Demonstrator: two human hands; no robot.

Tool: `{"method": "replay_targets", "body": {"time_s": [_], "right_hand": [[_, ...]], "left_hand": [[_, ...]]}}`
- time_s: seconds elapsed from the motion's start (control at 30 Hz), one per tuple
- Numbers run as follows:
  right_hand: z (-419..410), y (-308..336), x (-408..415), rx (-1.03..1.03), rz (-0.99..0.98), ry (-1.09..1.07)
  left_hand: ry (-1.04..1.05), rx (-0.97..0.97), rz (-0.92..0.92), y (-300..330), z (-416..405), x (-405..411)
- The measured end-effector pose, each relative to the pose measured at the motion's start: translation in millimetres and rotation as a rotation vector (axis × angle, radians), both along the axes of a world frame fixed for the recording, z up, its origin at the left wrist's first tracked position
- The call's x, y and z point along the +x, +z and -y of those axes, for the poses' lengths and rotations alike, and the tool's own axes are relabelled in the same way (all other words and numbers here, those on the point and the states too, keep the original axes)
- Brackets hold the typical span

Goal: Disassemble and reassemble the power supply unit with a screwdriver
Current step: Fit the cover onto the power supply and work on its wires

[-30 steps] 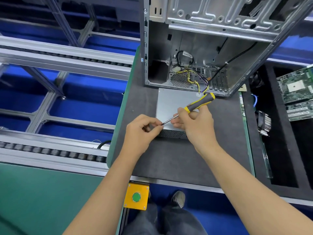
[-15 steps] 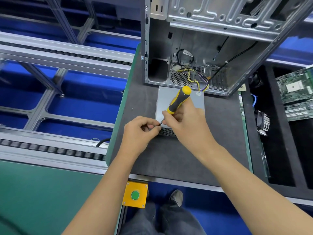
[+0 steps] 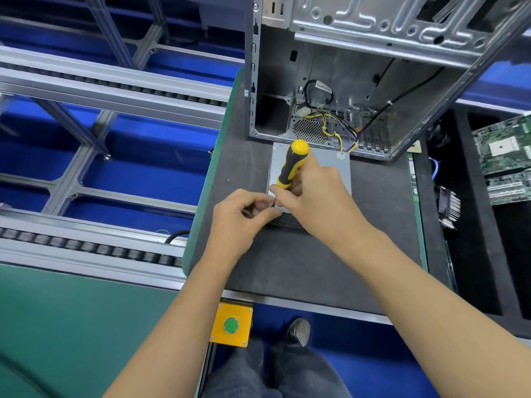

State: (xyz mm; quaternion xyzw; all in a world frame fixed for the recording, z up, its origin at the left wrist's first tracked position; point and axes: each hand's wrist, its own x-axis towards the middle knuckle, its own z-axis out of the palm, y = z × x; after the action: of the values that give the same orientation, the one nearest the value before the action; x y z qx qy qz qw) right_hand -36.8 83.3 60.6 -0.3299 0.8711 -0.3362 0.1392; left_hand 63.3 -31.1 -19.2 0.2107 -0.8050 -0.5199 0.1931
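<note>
Fingers [image 3: 283, 193] of right hand [image 3: 313, 196] wrapped round screwdriver [image 3: 291, 165], tip down at near-left corner of power supply unit [image 3: 330, 165]; left hand [image 3: 241, 216] pinching there, probably a screw, though hidden. Seating or loosening that screw; next, steady vertical turning. Computer case [image 3: 359, 81] close behind unit; bare mat [image 3: 287, 262] in front.

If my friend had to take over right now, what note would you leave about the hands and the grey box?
Right hand: grip around the yellow-and-black screwdriver, handle up and tilted slightly, tip down at the near left corner of the flat grey metal power supply unit.
Left hand: fingers curled at that same corner, pinching near the tip; whether they hold a screw is hidden.
The unit lies on the dark grey mat, in front of the open silver computer case, its wires running into the case.
Done: unit is out of the case.
Left: finish this corner screw, then the rest of the job.
</note>
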Motion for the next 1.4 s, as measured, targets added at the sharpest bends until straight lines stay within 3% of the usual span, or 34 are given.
{"method": "replay_targets", "body": {"time_s": [0.1, 0.2, 0.3, 0.4, 0.5, 0.6, 0.67, 0.77, 0.83, 0.93, 1.1, 1.23, 1.33, 1.4], "right_hand": [[1, 1, 3, 0.057, -0.065, -0.004], [-5, 14, 1, -0.032, 0.028, 0.023], [-10, 44, -6, -0.086, -0.094, 0.225], [-4, 71, -19, 0.169, -0.364, 0.371], [10, 84, -22, 0.494, -0.565, 0.357], [21, 91, -11, 0.593, -0.763, 0.318], [25, 91, -14, 0.631, -0.712, 0.379], [27, 92, -16, 0.645, -0.461, 0.627], [29, 89, -12, 0.655, -0.544, 0.716], [36, 87, -2, 0.706, -0.755, 0.611], [48, 89, 2, 0.830, -0.620, 0.320], [44, 108, -13, 0.869, -0.371, 0.446], [38, 115, -20, 0.763, -0.501, 0.590], [36, 113, -18, 0.737, -0.617, 0.563]], "left_hand": [[-0.021, -0.171, -0.037, 1, 1, -4], [-0.030, -0.255, -0.023, -3, 4, -6], [-0.041, -0.238, -0.047, -5, 4, -6], [-0.045, -0.236, -0.076, -7, 5, -7], [-0.057, -0.246, -0.072, -8, 5, -6], [-0.035, -0.250, -0.065, -9, 4, -5], [-0.036, -0.246, -0.076, -10, 4, -6], [-0.064, -0.223, -0.083, -12, 5, -7], [-0.073, -0.212, -0.068, -14, 5, -6], [-0.031, -0.225, -0.090, -10, 3, -6], [0.091, 0.011, -0.260, 26, -9, -22], [0.082, 0.110, -0.252, 38, -9, -22], [-0.004, 0.135, -0.211, 37, -5, -17], [-0.076, 0.109, -0.175, 37, -3, -15]]}}
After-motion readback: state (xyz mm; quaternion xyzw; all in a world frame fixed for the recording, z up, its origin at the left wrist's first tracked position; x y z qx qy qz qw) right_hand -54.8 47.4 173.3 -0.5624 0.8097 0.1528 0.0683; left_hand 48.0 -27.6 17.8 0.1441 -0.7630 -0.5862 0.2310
